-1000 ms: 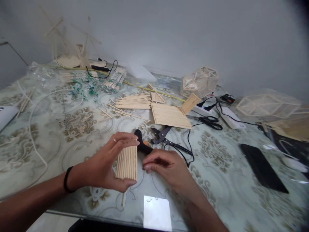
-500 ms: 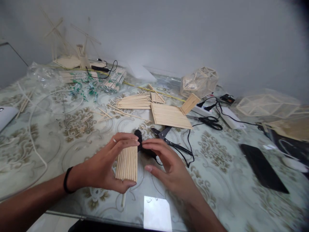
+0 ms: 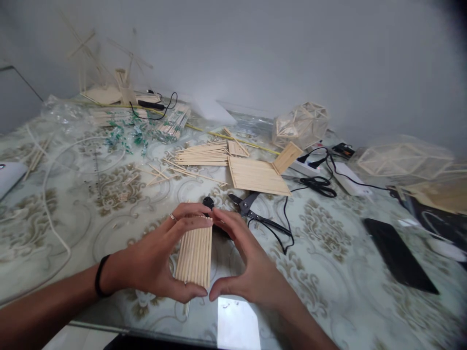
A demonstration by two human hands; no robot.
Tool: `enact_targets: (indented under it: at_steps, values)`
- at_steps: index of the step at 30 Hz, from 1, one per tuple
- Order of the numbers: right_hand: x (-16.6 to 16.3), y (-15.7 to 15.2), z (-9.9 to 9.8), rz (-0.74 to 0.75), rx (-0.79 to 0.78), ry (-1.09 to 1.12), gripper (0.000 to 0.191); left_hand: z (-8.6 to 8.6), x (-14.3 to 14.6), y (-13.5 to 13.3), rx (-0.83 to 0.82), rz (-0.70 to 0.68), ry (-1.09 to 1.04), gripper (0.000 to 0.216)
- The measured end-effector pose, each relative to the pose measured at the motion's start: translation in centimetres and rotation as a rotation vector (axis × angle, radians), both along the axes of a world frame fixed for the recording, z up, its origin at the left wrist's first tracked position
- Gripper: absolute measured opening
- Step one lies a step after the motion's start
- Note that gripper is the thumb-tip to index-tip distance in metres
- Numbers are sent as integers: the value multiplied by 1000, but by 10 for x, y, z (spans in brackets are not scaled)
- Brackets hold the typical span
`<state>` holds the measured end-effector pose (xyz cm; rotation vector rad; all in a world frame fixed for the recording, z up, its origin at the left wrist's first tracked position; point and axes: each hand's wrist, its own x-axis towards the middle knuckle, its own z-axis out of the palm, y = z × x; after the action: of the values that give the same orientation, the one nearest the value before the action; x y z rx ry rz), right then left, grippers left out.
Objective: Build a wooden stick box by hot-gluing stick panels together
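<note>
My left hand (image 3: 156, 265) grips a small panel of wooden sticks (image 3: 194, 255) laid side by side, fingers over its far end and thumb at its near end. Curved towards the panel's right edge, my right hand (image 3: 251, 267) is open, with thumb and fingertips wide apart at the two right corners; I cannot tell whether they touch it. Beyond the hands lies a black tool (image 3: 208, 201), mostly hidden by the fingers. A pair of dark-handled cutters (image 3: 251, 206) rests to its right.
Behind stand a larger stick panel (image 3: 255, 172) with a small upright piece (image 3: 288, 156), and loose sticks (image 3: 202, 153). Black scissors (image 3: 317, 185), a power strip (image 3: 304, 167) with cables and a phone (image 3: 399, 255) lie right. Bagged sticks (image 3: 173, 121) and stick models (image 3: 301, 124) sit farther back.
My right hand has moved left and its thumb down, closing in on the panel's right edge. The panel in my left hand has shifted slightly right and nearer.
</note>
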<state>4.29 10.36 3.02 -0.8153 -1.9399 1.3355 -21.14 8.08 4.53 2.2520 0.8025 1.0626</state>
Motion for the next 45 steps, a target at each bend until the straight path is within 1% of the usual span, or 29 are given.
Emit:
enact_targets:
  at_steps: [6,10,15,20,23,28,32,35,38,39,40,41,43,44,45]
  values:
    - [0,1,3,14,36,-40,116,1,0,2,-13,-32,3,127]
    - [-1,-1,4,21,59,-44,115,1,1,1,-22,-36,8,126]
    - [-3,-4,6,2,100,-35,106,-1,0,0,-30,-48,15,125]
    - [-5,-5,7,-7,148,-7,106,-2,-1,0,-54,-58,15,128]
    - [-5,-4,7,-18,154,5,103,-1,-2,0,-62,-63,-12,122]
    - [-4,-2,8,-36,199,7,99,2,0,-1,-82,-53,-25,104]
    - [-3,-1,7,-33,210,22,99,4,1,-1,-83,-33,-13,99]
    - [-1,-2,4,-22,153,14,99,5,0,0,-37,10,11,98]
    - [0,-1,0,-25,40,37,114,5,-1,0,42,108,35,91]
    - [0,-1,0,-27,13,53,115,5,-1,0,65,145,48,87]
    - [-1,0,1,-23,-5,64,108,4,-1,0,88,184,59,84]
    - [-2,0,3,-10,-13,69,92,4,0,0,109,218,69,82]
    - [-5,0,7,17,-9,48,49,2,0,0,140,268,73,85]
    - [-7,0,9,17,-2,23,34,1,1,0,156,279,69,89]
    - [-8,0,11,8,3,-6,29,0,1,0,171,279,62,94]
